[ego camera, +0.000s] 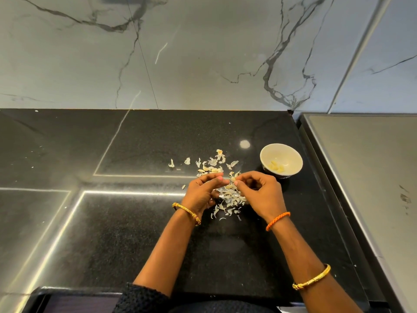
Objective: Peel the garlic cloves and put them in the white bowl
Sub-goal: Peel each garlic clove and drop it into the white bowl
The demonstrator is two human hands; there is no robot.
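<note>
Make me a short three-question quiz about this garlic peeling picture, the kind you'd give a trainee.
1. True or false: the white bowl already has peeled cloves in it.
2. Multiple choice: the loose garlic skins lie (A) in the bowl, (B) on the black counter under and beyond the hands, (C) on the grey surface at right.
3. What do the left hand and right hand pinch between their fingertips?

Key
1. True: a few pale cloves lie at the bottom.
2. B.
3. One garlic clove, held above the skins.
</note>
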